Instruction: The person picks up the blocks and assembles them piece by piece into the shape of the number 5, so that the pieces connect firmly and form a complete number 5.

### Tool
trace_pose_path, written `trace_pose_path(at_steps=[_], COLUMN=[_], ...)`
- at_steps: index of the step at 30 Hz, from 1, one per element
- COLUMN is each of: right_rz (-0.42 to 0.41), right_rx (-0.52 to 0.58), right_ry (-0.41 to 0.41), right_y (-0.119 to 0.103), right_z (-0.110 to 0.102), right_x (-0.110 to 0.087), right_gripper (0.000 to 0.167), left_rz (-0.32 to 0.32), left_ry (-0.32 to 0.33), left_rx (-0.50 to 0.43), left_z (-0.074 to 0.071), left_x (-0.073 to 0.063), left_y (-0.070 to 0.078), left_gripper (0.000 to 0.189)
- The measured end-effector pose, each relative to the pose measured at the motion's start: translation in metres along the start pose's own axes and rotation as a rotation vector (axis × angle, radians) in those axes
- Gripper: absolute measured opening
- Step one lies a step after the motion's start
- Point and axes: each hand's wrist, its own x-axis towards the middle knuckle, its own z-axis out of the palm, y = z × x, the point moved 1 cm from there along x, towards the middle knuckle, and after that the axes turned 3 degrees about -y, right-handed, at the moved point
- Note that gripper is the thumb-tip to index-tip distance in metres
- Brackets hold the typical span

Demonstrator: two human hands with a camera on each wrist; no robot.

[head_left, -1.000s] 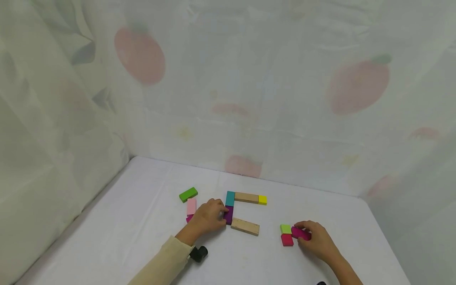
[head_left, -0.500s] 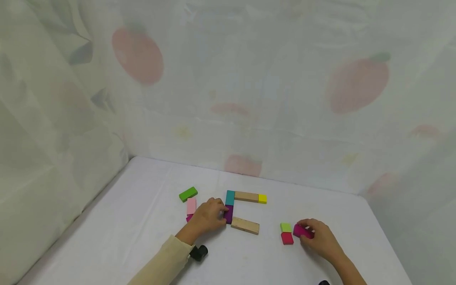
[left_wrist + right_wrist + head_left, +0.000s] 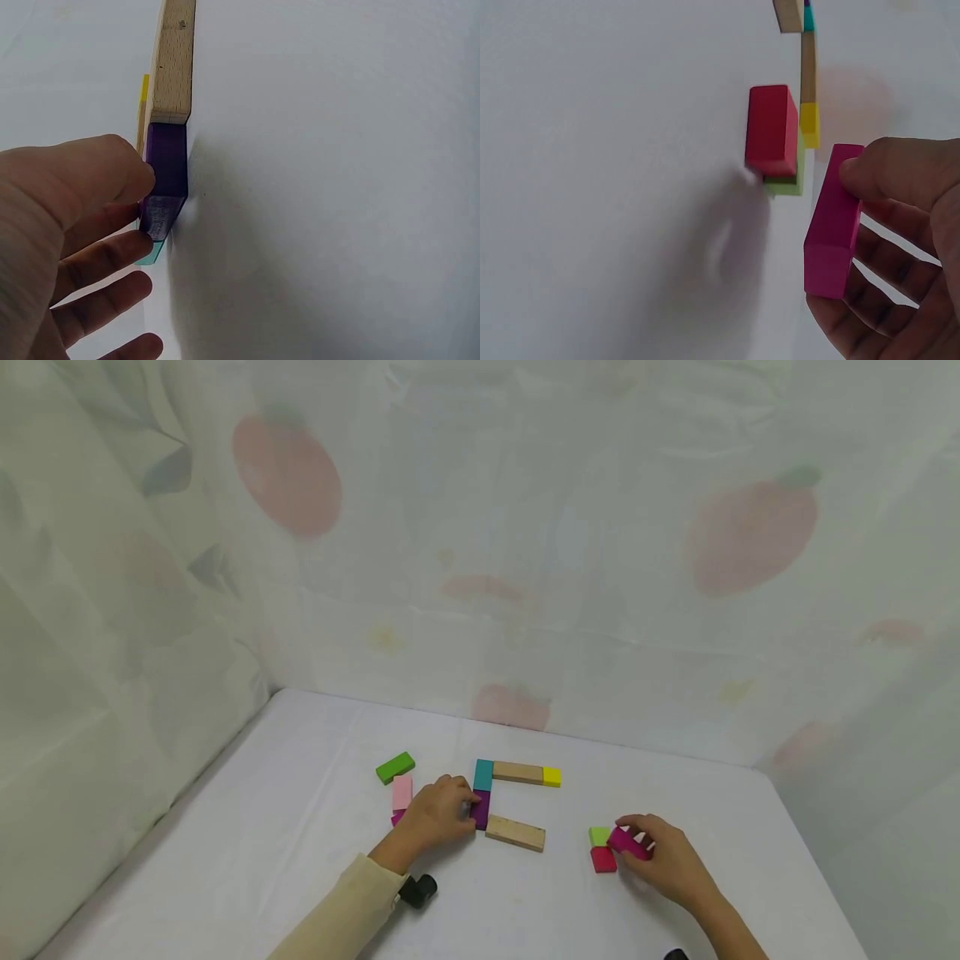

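Observation:
My left hand [image 3: 435,814] pinches a purple wooden block [image 3: 482,810] lying on the table, thumb at its near end in the left wrist view. Beyond it a teal block [image 3: 483,774] continues the line. A plain wooden block [image 3: 516,833] extends right from the purple one's near end. My right hand [image 3: 671,864] grips a magenta block [image 3: 832,217] between thumb and fingers, tilted and raised off the table, its shadow apart from it. Just left of it, a lime-green block [image 3: 599,836] and a red block [image 3: 603,860] lie end to end.
Another plain wooden block [image 3: 517,772] with a yellow block [image 3: 551,777] at its end runs right from the teal one. Left of my left hand lie a green block [image 3: 395,767], a pink block [image 3: 402,793] and a partly hidden magenta piece [image 3: 397,817]. Printed curtains enclose the white table [image 3: 300,760].
My right hand first drew the magenta block rightward from beside the lime-green and red ones, then lifted it and brought it back left, tilted. My left hand has stayed on the purple block.

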Motion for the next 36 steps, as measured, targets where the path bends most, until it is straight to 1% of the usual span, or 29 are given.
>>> trace_pose_path(at_steps=[6,12,16,18,23,27,36], right_rz=[0.01,0.013,0.048,0.074,0.12,0.143,0.139], right_rx=[0.039,0.121,0.189,0.205,0.193,0.182,0.135], right_ry=[-0.005,0.007,0.008,0.013,0.035,0.035,0.036], right_y=[-0.014,-0.027,-0.038,-0.043,-0.056,-0.063,-0.071], right_z=[0.003,0.01,0.016,0.018,0.026,0.033,0.048], right_x=[-0.001,0.001,0.002,0.002,0.003,0.005,0.007], right_gripper=[0.04,0.036,0.036,0.037,0.036,0.036,0.033], left_rz=[-0.004,0.005,0.002,-0.001,-0.009,-0.011,-0.017], left_ry=[-0.001,0.0,-0.001,-0.004,-0.007,-0.007,-0.005], left_rx=[-0.007,-0.004,-0.002,-0.003,-0.007,-0.01,-0.016], left_z=[0.001,0.001,0.001,0.001,0.001,0.001,0.0], left_x=[0.001,0.001,0.002,0.001,0.001,0.002,0.001], left_y=[-0.001,-0.003,-0.003,-0.002,-0.002,-0.002,-0.002], left_gripper=[0.03,0.029,0.029,0.03,0.031,0.03,0.03])
